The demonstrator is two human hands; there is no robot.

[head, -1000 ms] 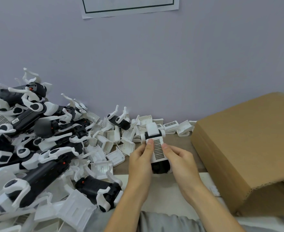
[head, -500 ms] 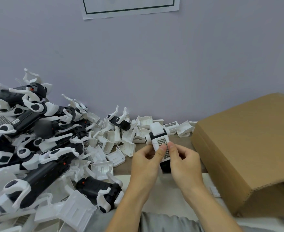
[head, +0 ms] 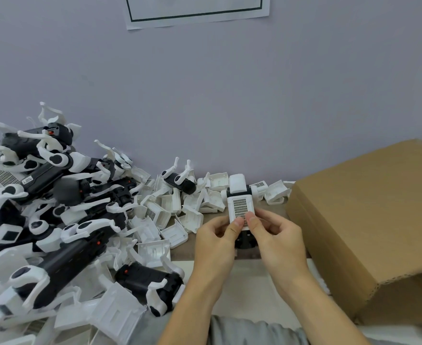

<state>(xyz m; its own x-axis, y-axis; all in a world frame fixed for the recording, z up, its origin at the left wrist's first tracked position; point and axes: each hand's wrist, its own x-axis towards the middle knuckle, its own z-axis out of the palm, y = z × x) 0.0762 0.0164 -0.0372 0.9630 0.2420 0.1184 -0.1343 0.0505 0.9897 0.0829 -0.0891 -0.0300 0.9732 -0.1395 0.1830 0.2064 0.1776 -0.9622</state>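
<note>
I hold a small black-and-white plastic device (head: 240, 195) upright over the table's middle. A white plate with a dark grid pattern (head: 240, 207) lies on its front face. My left hand (head: 217, 237) grips the device from the left, thumb tip on the plate's lower edge. My right hand (head: 277, 235) grips it from the right, its thumb pressed beside the left one. The device's black lower end (head: 246, 241) shows between my palms.
A big heap of black devices with white curved arms (head: 50, 207) fills the left. Loose white covers (head: 192, 202) are scattered along the wall. A brown cardboard box (head: 369, 220) stands at the right. A paper sheet (head: 197, 8) hangs on the wall.
Both hands lifted the device slightly and slid their thumbs down to the lower edge of the gridded plate; the device sits more upright than a second ago.
</note>
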